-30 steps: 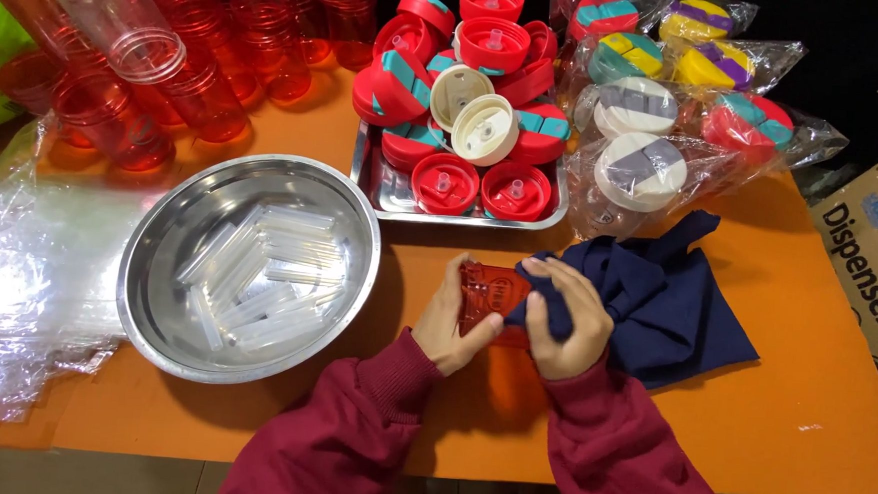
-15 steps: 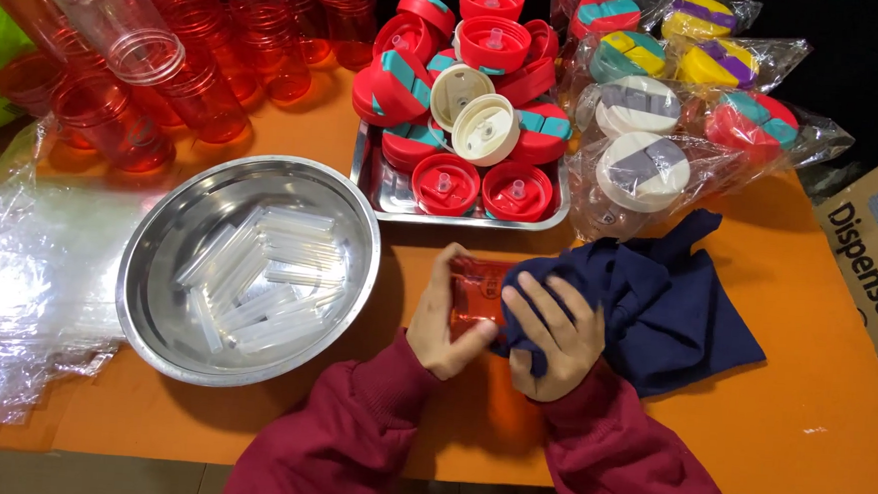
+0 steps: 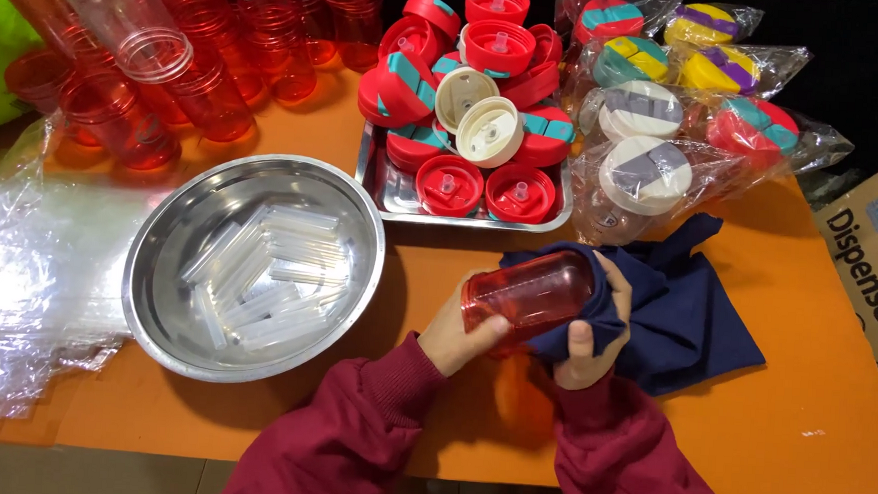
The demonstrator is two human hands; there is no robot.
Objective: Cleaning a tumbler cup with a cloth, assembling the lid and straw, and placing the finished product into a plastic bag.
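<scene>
Head view shows your left hand (image 3: 454,333) and right hand (image 3: 587,330) closed on a clear red bottle (image 3: 529,294) wrapped in navy cloth (image 3: 686,310), just right of the steel bowl (image 3: 161,293).

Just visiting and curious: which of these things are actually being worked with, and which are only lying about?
In use: left hand, right hand, red bottle, blue cloth.

Lying about: steel bowl of clear tubes, tray of lids, bagged lids, stacked bottles.
</scene>
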